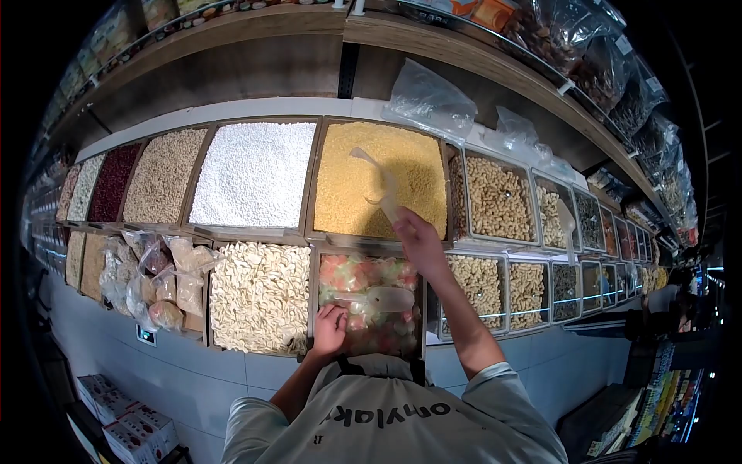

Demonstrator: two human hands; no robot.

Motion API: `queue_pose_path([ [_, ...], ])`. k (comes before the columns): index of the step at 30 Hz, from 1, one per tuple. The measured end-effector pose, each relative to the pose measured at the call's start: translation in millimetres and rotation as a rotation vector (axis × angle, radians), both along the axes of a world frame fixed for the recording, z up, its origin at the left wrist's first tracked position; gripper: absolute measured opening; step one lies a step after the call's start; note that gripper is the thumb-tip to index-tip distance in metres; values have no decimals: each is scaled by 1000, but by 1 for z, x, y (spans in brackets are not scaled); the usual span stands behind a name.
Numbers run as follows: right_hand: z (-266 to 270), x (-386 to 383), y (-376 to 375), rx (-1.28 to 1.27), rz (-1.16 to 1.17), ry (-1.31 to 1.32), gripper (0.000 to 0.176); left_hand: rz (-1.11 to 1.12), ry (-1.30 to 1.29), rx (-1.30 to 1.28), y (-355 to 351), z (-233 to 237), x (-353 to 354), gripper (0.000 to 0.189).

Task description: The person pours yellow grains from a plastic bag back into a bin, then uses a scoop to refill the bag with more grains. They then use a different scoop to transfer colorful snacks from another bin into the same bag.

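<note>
My right hand [417, 236] is closed around the handle of a clear plastic scoop [389, 203]. The scoop's blurred head extends over a square bin of small yellow grain [348, 182], and a shadow falls on the heap. Down by the near-left side of a bin of red and green wrapped pieces [359, 271], my left hand [330, 329] rests with its fingers loosely bent and a little apart. A second translucent scoop [390, 299] lies across those pieces, just beyond the left fingers.
White pellets [251, 174] fill the bin left of the grain; pale flat slices [259, 294] lie nearer. Bagged goods [166, 282] sit farther left. Peanut bins [498, 197] line the right. Plastic bags [429, 100] lie behind, under a wooden shelf [464, 46]. Boxes [127, 417] stand on the floor.
</note>
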State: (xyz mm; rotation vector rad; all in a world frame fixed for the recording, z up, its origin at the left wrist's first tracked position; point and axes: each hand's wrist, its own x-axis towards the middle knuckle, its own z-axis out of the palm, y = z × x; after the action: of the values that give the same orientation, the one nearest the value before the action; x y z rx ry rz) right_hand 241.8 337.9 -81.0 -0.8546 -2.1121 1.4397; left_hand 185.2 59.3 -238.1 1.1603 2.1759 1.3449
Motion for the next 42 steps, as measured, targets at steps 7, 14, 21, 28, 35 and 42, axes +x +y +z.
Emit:
queue_pose_path([
  [7, 19, -5, -9, 214, 7, -38, 37, 6, 2, 0, -4, 1, -1, 9],
  [14, 26, -2, -4, 260, -9, -56, 38, 6, 8, -8, -6, 0, -1, 9],
  [21, 20, 6, 3, 451, -30, -90, 45, 3, 11, -11, -2, -2, -1, 8],
  [28, 38, 9, 0, 703, -142, -232, 46, 16, -5, -10, -2, 4, -1, 8],
  [35, 43, -7, -1, 859, -40, -170, 47, 37, -13, 1, -6, 1, 0, 11],
  [42, 39, -42, -27, 1027, 152, -197, 57, 64, -17, 38, -6, 12, -1, 9],
])
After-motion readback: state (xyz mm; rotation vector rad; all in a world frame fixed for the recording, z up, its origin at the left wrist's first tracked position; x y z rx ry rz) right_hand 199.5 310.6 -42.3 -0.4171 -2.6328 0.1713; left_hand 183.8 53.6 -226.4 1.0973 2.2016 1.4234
